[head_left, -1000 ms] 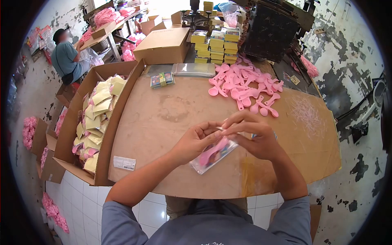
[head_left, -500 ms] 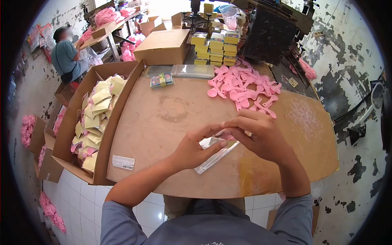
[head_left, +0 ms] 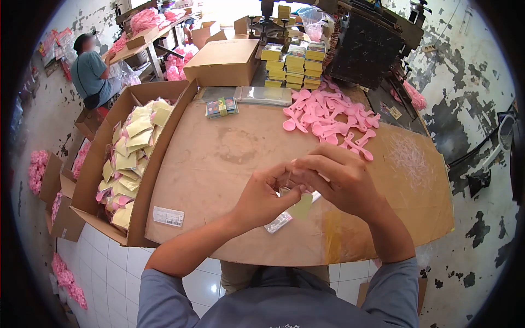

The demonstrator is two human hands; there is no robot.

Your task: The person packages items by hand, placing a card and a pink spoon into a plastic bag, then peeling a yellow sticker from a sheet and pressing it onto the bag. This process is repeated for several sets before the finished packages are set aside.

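The small clear plastic packet – glossy, with a pale yellow card showing through its upper part and a crinkled see-through end hanging lowest – is held tilted just above the table, its top pinched between the left hand and the right hand.

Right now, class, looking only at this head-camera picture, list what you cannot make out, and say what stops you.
1. Head view: the upper part of the clear packet and whatever is inside it, covered by the left hand and right hand pinching it.
2. Head view: the print on the white label of the cardboard box, too small to read.
3. Head view: the dark machine, cut off by the top edge.
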